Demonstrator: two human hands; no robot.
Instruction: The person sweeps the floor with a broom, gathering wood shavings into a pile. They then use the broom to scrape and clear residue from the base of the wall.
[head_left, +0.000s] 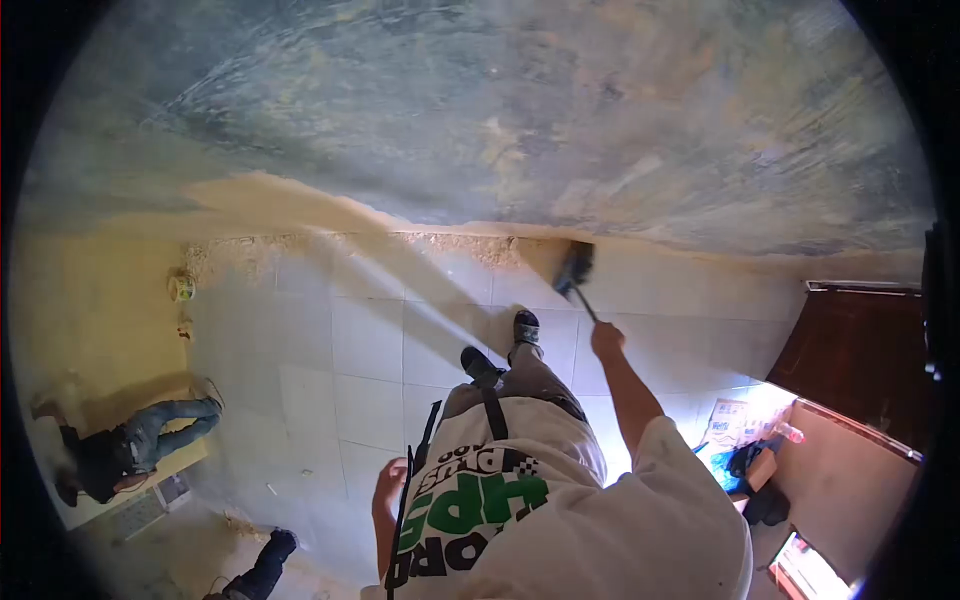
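Note:
My right hand (607,340) is closed around the handle of a broom (574,268). Its dark, slightly blurred head rests where the floor meets the painted wall, ahead and right of my shoes. Loose, crumbly debris (470,247) lies along the foot of the wall, left of the broom head. My left hand (388,486) hangs low beside my shirt with its fingers loosely bent and nothing visible in them; a dark strap partly covers it.
Pale floor tiles (365,340) stretch around my feet. A small tub (181,287) stands by the left wall. Another person (130,450) is at far left, and a dark shoe (280,545) shows at lower left. A dark brown panel (860,350), cardboard and bags (745,460) are at right.

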